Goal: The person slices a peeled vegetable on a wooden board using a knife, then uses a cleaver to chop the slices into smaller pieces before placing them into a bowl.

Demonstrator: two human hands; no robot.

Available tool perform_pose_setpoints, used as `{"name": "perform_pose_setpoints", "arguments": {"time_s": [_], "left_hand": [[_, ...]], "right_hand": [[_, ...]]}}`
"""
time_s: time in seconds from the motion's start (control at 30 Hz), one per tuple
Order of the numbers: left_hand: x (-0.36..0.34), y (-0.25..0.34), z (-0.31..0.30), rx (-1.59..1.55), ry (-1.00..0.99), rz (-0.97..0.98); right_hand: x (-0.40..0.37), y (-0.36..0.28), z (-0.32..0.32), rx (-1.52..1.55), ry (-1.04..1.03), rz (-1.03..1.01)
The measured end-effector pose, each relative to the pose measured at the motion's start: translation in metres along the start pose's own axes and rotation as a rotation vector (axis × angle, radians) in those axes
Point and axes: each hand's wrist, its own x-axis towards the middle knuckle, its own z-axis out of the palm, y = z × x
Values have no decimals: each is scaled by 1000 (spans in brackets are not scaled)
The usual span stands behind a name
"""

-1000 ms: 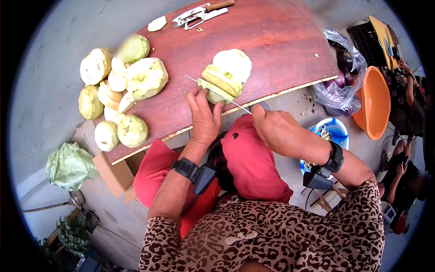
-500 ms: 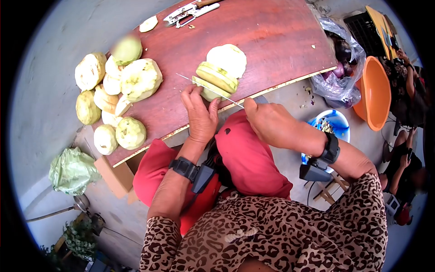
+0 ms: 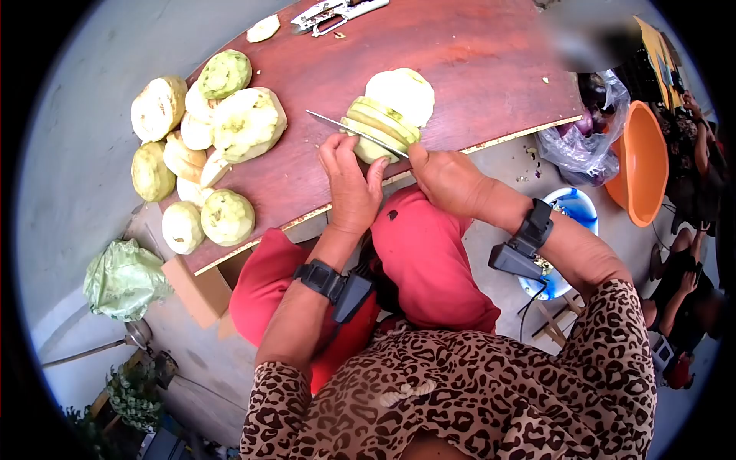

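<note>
A pale green peeled squash (image 3: pixel 381 129) lies partly sliced on the reddish wooden board (image 3: pixel 460 69), with a larger white cut half (image 3: pixel 400 90) behind it. My left hand (image 3: pixel 349 184) presses on the near end of the sliced squash. My right hand (image 3: pixel 445 178) grips the handle of a long thin knife (image 3: pixel 349 129), whose blade lies across the slices and points left.
A pile of several peeled squashes (image 3: pixel 207 138) fills the board's left side. A peeler and knife (image 3: pixel 337 11) lie at the far edge. Right of the board are a plastic bag (image 3: pixel 571 146), an orange basin (image 3: pixel 640 161) and a blue bowl (image 3: pixel 571 211). Another person sits at far right.
The knife has shifted up and across the squash, its blade now resting higher over the slices. Both hands stay on the squash and knife; the view moved slightly.
</note>
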Motion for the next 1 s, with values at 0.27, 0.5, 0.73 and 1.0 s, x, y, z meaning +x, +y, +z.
{"name": "perform_pose_setpoints", "arguments": {"time_s": [0.27,0.5,0.73,1.0], "left_hand": [[0,5,-2,30,5,39],[-3,4,0,30,69,32],[-3,3,0,47,74,25],[-1,3,4,74,91,34]], "right_hand": [[-3,2,-7,88,-7,68],[2,4,-11,68,-33,7],[3,4,-10,48,-30,-3],[2,2,-13,64,-44,34]]}}
